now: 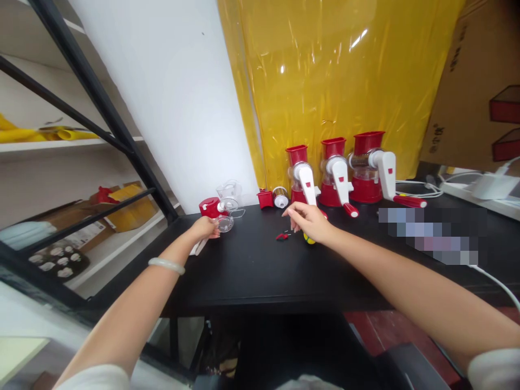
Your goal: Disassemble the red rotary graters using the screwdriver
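My left hand (206,228) is at the left of the black table, its fingers closed on the edge of a clear plastic round part (226,223). Behind that hand sit a red base (213,206) and a clear plastic housing (229,189). A white piece (198,247) lies partly hidden under the left hand. Over the middle of the table hovers my right hand (309,221), fingers loosely bent and apart, with nothing seen in them. Below it are a yellow and green object (309,239), partly covered, and a small red and black piece (281,236).
Three red and white rotary graters (299,176) with cranks stand along the back. A red pusher (265,198) and a metal drum (280,197) sit beside them. At right are a power strip (483,195) and cables; a black-framed shelf (122,124) borders the left.
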### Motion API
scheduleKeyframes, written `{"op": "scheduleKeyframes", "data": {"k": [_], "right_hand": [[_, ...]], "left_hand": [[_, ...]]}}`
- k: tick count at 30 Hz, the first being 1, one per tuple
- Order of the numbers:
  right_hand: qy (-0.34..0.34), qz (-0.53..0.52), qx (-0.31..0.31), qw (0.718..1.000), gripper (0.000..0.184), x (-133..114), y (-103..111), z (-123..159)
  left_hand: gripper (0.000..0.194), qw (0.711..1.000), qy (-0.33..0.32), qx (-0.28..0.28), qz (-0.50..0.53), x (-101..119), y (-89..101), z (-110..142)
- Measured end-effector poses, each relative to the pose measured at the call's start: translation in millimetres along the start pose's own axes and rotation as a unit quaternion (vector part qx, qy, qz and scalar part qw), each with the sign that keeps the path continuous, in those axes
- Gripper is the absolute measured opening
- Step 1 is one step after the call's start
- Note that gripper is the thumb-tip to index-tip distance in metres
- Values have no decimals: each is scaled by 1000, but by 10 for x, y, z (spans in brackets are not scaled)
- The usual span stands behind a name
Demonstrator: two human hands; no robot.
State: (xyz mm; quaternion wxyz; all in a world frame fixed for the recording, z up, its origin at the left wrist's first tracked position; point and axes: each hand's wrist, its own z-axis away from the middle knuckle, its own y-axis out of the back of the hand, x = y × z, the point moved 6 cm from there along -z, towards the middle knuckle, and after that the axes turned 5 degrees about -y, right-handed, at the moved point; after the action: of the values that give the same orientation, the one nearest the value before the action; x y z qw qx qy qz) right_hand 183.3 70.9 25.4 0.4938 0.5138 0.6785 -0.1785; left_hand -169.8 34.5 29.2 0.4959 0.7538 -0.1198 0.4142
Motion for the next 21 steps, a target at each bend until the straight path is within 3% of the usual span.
{"op": "scheduleKeyframes", "data": {"k": [6,13,21], "right_hand": [[4,15,-10,1000,38,-22,-36,26],[10,17,-10,1000,37,-11,-33,20],[19,24,-12,999,38,4,-40,18]], "left_hand": [[25,997,40,-42,-58,6,-227,-50],[46,980,18,-71,-188,60,-361,-48],[28,947,-53,-84,-307,85,-342,-123]]}}
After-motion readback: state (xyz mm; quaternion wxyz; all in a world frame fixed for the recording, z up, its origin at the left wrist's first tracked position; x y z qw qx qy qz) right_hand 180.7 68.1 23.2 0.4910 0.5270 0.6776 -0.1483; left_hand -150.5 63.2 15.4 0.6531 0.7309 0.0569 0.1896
